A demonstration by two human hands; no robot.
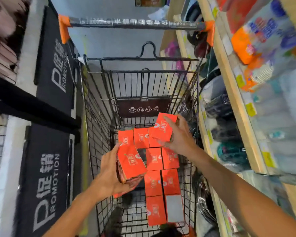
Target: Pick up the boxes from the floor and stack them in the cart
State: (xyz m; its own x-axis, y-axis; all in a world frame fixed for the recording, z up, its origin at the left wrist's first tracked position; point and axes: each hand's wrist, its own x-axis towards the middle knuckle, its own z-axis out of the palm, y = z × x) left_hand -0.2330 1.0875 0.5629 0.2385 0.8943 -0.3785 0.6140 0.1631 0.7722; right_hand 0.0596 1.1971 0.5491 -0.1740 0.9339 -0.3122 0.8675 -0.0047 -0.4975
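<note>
Both of my hands are gripping boxes above the cart's basket. My left hand [112,175] wraps round one red box [131,164] from its left side, fingers curled under the near end; this box is tilted, its long axis running from near-right to far-left, printed face up toward me. My right hand [179,136] pinches a second red box [163,128] from the right, thumb over the far top corner; it tilts the other way, long axis leaning from near-left to far-right, held over the far right of the basket.

Below, I count nine loose boxes [154,159] lying flat on the floor of the black wire shopping cart [99,127]: three across the far row, then two, two and two down the right side, each with its long axis pointing away from me. One at near right shows a grey face [174,208]. That makes eleven boxes in all.

Black promotion signs [55,65] stand to the left, shop shelving [236,100] to the right.
</note>
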